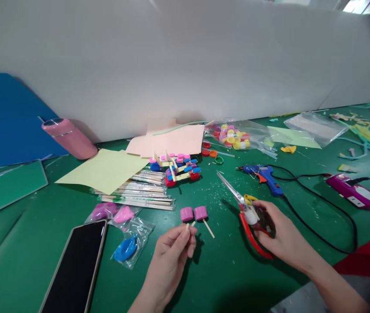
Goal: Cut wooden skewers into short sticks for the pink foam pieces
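My left hand (175, 250) is closed in a pinch on short pale wooden sticks (193, 224), whose ends poke out past the thumb. Just beyond it lie two purple-pink cap-like pieces (186, 214), and a thin wooden stick (209, 228) extends from the right one. My right hand (278, 230) grips scissors (237, 195) with red handles, blades pointing away to the upper left. A yellow part shows near the pivot, and the fingers partly hide the handles. Small assembled models of sticks and coloured caps (176, 169) stand farther back.
Wrapped wooden sticks (139, 191), bagged clay (126, 248) and a phone (74, 265) lie left. A pink bottle (71, 139) leans behind yellow paper (103, 169). A blue glue gun (265, 176) and its cord lie right, near a purple power strip (352, 191). Bagged caps (230, 137) rest behind.
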Tool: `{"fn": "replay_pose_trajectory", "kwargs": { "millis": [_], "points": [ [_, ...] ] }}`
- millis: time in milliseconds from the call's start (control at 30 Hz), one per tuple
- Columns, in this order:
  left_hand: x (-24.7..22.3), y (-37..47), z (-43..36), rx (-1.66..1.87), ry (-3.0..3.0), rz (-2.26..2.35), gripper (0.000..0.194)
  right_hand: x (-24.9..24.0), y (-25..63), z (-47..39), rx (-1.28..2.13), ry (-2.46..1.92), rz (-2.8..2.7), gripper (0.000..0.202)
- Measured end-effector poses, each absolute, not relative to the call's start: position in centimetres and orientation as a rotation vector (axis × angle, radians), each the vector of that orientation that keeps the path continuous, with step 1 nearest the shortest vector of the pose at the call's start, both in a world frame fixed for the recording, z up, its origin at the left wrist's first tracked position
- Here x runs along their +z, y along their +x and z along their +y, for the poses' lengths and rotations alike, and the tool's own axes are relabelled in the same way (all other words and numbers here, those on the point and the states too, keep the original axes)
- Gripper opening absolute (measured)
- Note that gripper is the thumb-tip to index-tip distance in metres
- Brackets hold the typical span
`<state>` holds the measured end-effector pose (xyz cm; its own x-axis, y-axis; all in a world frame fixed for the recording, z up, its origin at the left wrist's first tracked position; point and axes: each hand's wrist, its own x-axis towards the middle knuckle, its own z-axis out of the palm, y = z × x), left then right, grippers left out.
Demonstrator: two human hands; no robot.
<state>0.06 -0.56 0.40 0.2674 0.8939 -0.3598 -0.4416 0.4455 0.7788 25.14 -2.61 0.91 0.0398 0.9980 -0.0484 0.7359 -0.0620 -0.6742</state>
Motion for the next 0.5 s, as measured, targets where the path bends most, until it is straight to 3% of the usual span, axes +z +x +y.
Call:
{"fn": "replay_pose_trajectory", "kwargs": {
  "millis": [167, 333, 500],
  "points": [
    [-0.2, -0.1, -0.7, 1.056, 0.785, 0.948, 0.013, 2.6, 21.9, -3.4, 0.951, -1.636, -1.787, 0.046],
    [-0.1, -0.4, -0.7, 1.047, 1.013, 1.030, 0.021, 2.6, 20.5, -4.1, 1.009, -1.690, -1.910, 0.070],
    [0.7, -0.6, -0.7, 1.072, 1.240, 1.077, 0.020, 2.2, 20.4, -4.4, 0.997, -1.742, -1.978, 0.076]
  ]
}}
